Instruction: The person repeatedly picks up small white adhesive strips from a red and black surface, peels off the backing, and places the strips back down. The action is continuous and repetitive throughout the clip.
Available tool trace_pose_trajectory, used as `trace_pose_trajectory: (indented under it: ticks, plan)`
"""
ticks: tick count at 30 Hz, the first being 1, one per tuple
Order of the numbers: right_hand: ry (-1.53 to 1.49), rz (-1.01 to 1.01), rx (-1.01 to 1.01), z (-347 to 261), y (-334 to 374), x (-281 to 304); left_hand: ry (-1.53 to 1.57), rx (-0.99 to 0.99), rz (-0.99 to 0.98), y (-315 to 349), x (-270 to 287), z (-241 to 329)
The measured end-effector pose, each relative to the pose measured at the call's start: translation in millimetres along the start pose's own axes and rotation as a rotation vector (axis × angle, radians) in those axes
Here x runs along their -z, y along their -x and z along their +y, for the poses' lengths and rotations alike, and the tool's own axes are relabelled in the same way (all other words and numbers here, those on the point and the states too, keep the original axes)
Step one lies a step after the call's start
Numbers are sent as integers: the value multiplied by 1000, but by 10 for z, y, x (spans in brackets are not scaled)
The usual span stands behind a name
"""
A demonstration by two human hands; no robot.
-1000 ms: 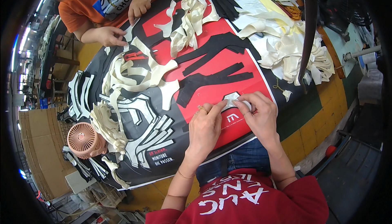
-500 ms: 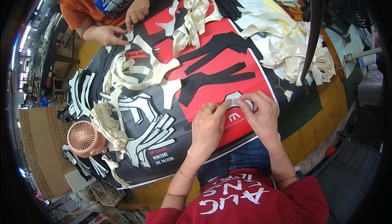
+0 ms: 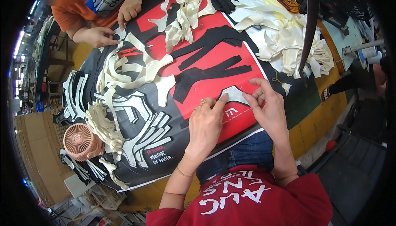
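Since the earlier frames almost nothing is shifting: both hands are staying pressed around the small grey patch point(image 3: 234, 95), and only the co-worker's hands at the far side are creeping a little along the sheet. Going left to right, a pink fan point(image 3: 80, 140) is sitting at the near left edge of the desk point(image 3: 307, 133), beside curled cream strips point(image 3: 123, 71) lying over the big red and black sheet point(image 3: 206, 57). Black strips point(image 3: 208, 75) are lying across the red, just beyond the patch. The left hand point(image 3: 206, 125) is reaching up from below, its forefinger tip touching the patch's left edge. The patch is lying flat on the red sheet, its long axis running roughly left to right, directly between the two hands. The right hand point(image 3: 268, 108) is coming in from the right, fingers spread and pressing on the patch's right edge; both are equally near. Neither hand is clamped around anything. A heap of cream offcuts point(image 3: 297, 49) is piling up further right, well apart, and nothing is blocking the patch.
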State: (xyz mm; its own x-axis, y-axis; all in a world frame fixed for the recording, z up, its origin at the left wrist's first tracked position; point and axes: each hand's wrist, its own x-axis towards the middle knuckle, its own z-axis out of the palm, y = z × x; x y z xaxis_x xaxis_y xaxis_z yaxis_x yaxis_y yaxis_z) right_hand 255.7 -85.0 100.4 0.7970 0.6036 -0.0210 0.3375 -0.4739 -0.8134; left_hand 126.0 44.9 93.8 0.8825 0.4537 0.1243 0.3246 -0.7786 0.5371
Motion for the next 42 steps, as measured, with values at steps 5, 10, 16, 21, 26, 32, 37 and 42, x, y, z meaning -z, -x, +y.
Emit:
trace_pose_trajectory:
  ticks: [5, 10, 16, 21, 26, 32, 37, 42]
  plan:
    - [10, -20, 15, -4, -15, 20, 8, -1, -5, -2, 13, -3]
    - [198, -18, -4, 5, 49, 5, -9, 3, -17, -5, 22, 0]
    - [545, 232, 255, 82, 178, -92, -71, -25, -26, -3, 31, 1]
    - [579, 11, 512, 45, 265, -208, -52, -19, -50, 3, 33, -27]
    - [591, -266, 460, 0, 259, -265, 35, -17, -16, 3, 69, -45]
    - [599, -275, 459, -29, 258, -254, 347, 212, 123, 146, 208, -94]
    - [642, -273, 467, -40, 260, -268, 494, 410, 188, 269, 226, -100]
    - [676, -291, 459, -54, 262, -273, 366, 428, 194, 249, 211, -135]
